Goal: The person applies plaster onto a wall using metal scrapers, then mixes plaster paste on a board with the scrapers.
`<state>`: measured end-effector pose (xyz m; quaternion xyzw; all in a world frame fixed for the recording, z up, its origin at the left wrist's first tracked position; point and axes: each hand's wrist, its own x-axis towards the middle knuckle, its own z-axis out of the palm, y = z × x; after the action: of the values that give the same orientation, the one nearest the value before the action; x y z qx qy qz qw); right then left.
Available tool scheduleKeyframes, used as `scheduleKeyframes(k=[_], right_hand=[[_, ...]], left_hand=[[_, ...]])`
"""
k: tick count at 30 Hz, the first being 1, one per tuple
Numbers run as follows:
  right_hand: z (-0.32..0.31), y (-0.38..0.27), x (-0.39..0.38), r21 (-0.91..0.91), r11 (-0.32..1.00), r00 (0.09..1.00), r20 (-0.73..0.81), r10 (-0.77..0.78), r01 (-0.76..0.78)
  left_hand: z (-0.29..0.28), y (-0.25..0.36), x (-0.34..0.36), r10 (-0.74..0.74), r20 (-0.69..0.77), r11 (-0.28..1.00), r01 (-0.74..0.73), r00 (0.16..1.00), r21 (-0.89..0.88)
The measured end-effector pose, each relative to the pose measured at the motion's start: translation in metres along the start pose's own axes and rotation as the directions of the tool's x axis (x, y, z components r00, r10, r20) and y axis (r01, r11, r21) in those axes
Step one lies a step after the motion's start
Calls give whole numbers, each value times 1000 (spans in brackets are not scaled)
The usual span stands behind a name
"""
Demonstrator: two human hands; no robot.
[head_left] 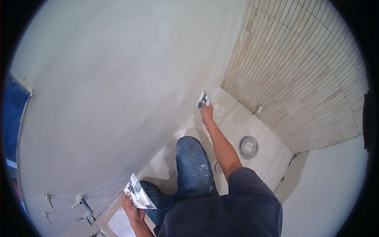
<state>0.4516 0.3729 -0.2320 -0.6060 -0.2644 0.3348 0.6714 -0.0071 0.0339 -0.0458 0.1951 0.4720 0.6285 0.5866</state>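
Note:
My right hand (206, 112) is closed round a putty knife (202, 99) whose smeared blade is at the foot of the plastered wall (118, 79), close to the corner. Low on the left, my left hand (132, 207) grips a wide metal plastering blade (139, 193) with white plaster on its face. Its handle is hidden by the blade and my fingers. On the floor to the right of my right forearm stands a round bucket (248, 147) with a whitish lump of plaster inside.
Narrow beige strip tiles (296, 67) cover the wall on the right, with a small fitting (260, 108) low down. Pipe stubs (85, 206) stick out of the wall at lower left. Large pale tiles (260, 130) form the floor; a round cover (218, 111) lies near the corner.

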Motion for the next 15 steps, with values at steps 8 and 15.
scheduleKeyframes(k=[8,15], right_hand=[[45,-28,-51,-267,959,995,21,-95,98],[55,-113,-254,381,704,766,531,363,-599]], left_hand=[[6,1,-6,18,41,999,-16,999,-50],[4,-10,-1,55,-28,992,-58,998,-111]])
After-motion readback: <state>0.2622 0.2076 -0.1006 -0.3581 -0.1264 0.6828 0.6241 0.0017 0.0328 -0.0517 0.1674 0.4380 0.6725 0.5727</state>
